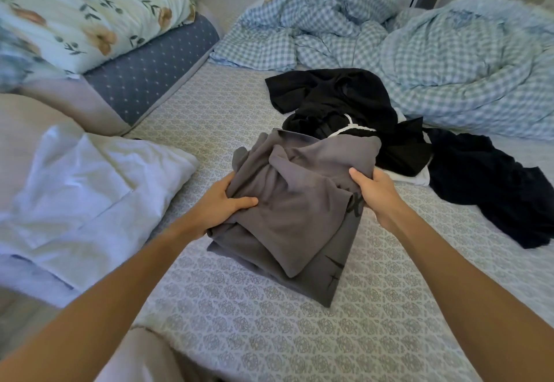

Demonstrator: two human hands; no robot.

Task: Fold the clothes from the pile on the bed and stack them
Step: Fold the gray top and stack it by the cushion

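Both hands are keeping a grip on a soft grey cotton garment (295,208), roughly folded into a thick bundle: the left hand (221,205) is pinching its left edge with the thumb lying on top, and the right hand (374,194) is curling round its right edge, fingers hidden underneath. The bundle is hanging partly off the grey patterned bed sheet (269,336), its lower corner seemingly touching the bed in front of the person. By my reading, this is the carrying step, a folded piece going to its stacking spot; the next move is calling for a flat set-down without the layers slipping. Dark printed marks are showing near its right edge. Just behind it, a pile of crumpled black clothes (344,106) is waiting, still unfolded.
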